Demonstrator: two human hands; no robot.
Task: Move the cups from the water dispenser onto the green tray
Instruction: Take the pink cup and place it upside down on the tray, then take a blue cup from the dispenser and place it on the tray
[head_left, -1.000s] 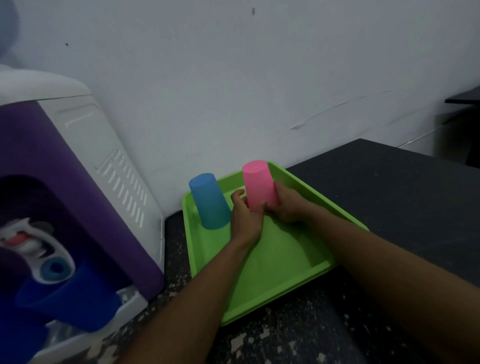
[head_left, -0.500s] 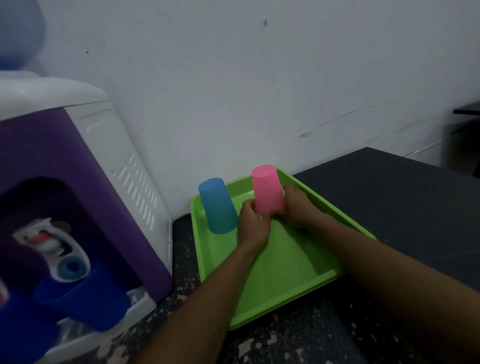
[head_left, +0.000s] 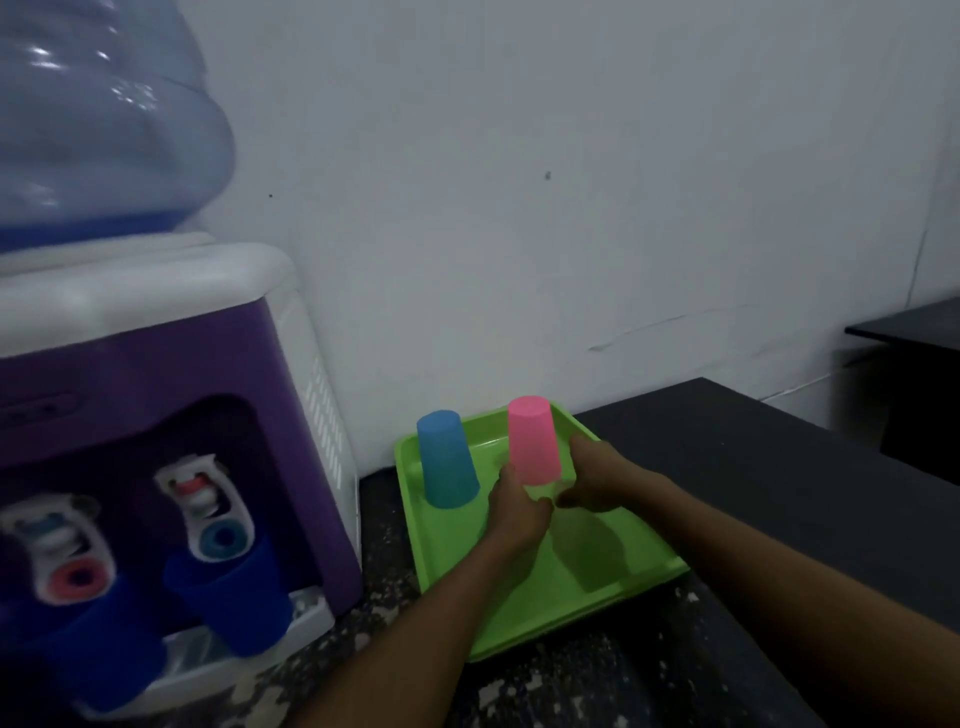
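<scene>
Cupping the base of the pink cup (head_left: 534, 440) from either side, the person's left hand (head_left: 515, 506) and right hand (head_left: 597, 475) meet low on the green tray (head_left: 587, 564) in the single head view. Both hands are partly curled, fingers wrapped loosely round the cup's lower rim; whether they grip it firmly or merely steady it cannot be told. The pink cup stands upside down near the tray's far edge, apparently resting on the tray floor, though its rim is hidden behind the fingers. Just to its left, apart from it, a light blue cup (head_left: 448, 460) stands inverted on the same tray, untouched.

At the left, the water dispenser (head_left: 156, 415) stands on the dark speckled counter (head_left: 597, 686) against the white wall, its bottle above. Two dark blue cups wait there: one (head_left: 236, 603) under the blue tap, another (head_left: 98, 654) under the red tap, both tilted on the drip shelf.

Judging from this, the step in hand is setting down the second cup. The next move likely calls for letting go without tipping it, then reaching left across the counter to the nearer dark blue cup, lifting it clear of the tap and carrying it to the bare near half of the tray.
</scene>
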